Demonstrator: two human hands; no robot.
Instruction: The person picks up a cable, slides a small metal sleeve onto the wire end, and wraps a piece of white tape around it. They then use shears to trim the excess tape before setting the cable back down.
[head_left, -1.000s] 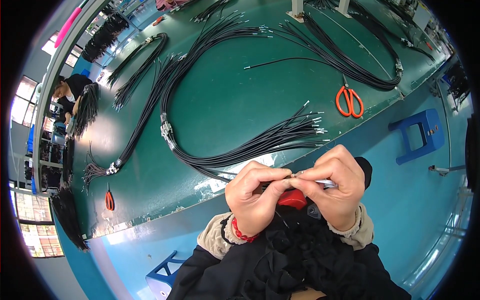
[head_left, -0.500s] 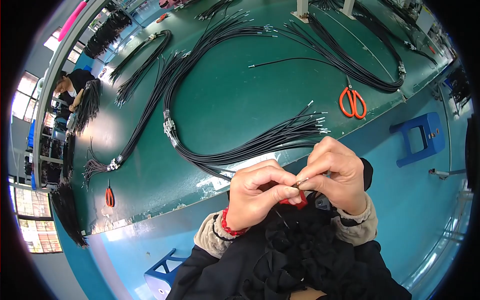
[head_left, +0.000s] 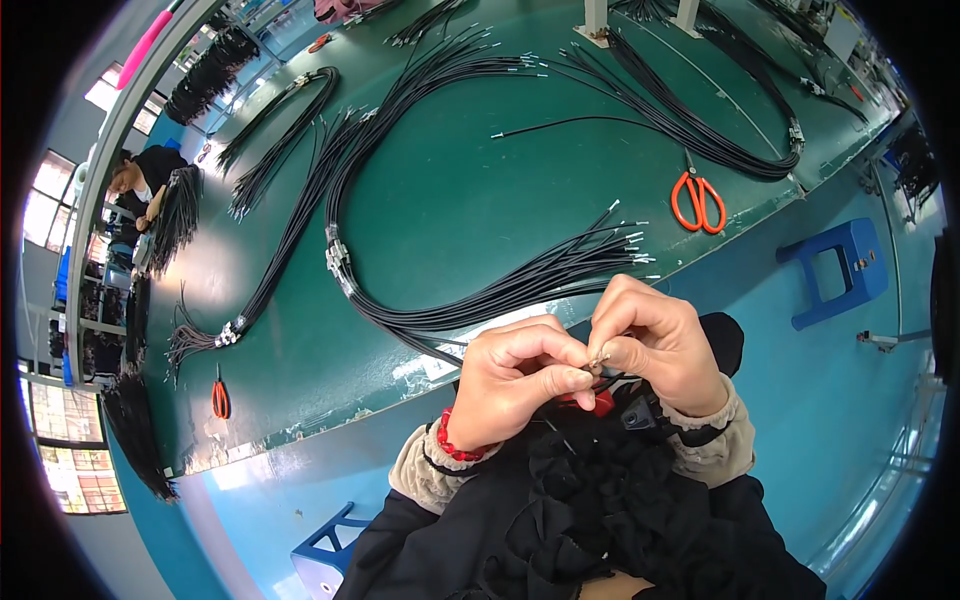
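Fingertip work on a small metal piece [head_left: 600, 360] at a wire end is the step in hand: left hand [head_left: 515, 375] and right hand [head_left: 655, 345] both pinch it, near the desk [head_left: 450, 190] edge. Next move likely calls for steady pressure. Far right lie orange scissors [head_left: 698, 200]; a white label [head_left: 440, 362] sits just left of the hands.

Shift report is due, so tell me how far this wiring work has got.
Done, by the look of it: several black wire bundles lie clipped together on the green table. In hand: the left hand and right hand pinch one small wire end between fingertips. Left: a fan of loose wires with bare tips lies unbundled; orange scissors lie untouched.
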